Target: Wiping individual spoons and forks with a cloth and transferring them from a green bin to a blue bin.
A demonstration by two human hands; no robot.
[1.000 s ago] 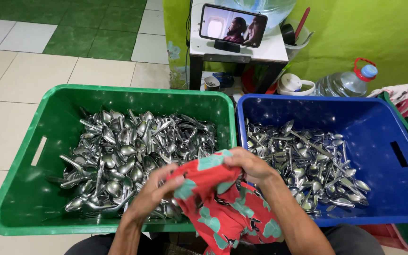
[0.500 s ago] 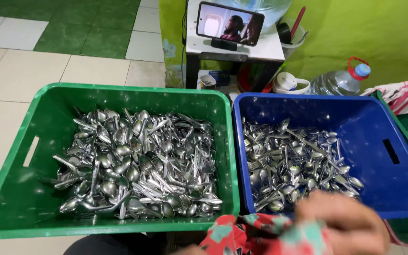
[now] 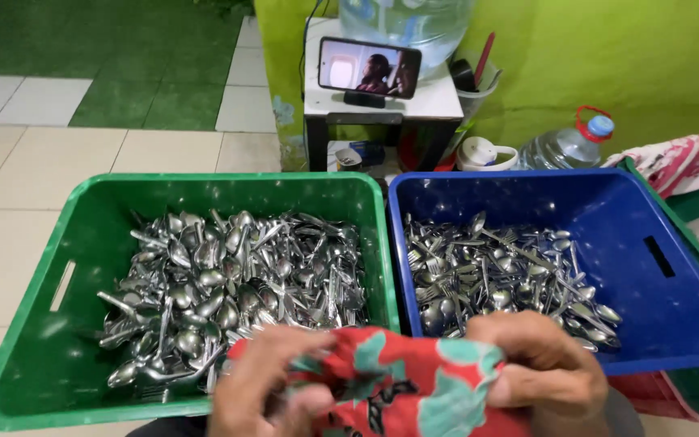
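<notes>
Fingers: both hands are closed on the red cloth with teal flowers point(image 3: 398, 388), and the fingers pinch its folds.
Left hand: the left hand point(image 3: 264, 388) grips the left end of the cloth at the bottom edge of the view, with the fingertips pressed into the fabric.
Right hand: the right hand point(image 3: 544, 368) holds the right end, with the knuckles bent over the top of the cloth.
Cloth: it is bunched between the two hands, just in front of the near rims of both crates.
Green crate: the green crate point(image 3: 34, 324) stands on the left and is filled with a heap of spoons point(image 3: 236, 283), all of shiny metal, and a few forks lie among them.
Blue crate: the blue crate point(image 3: 673, 324) stands on the right, touching the green one, and holds a lower pile of forks and spoons point(image 3: 503, 279).
Floor: pale floor tiles point(image 3: 10, 210) lie to the left of the crates.
Behind the crates: a clear water bottle point(image 3: 564, 146) with a blue cap lies near a white cup point(image 3: 483, 154).
Farthest: a phone point(image 3: 370, 69) with a lit screen stands on a small white stand point(image 3: 438, 101) against the green wall point(image 3: 608, 48).
</notes>
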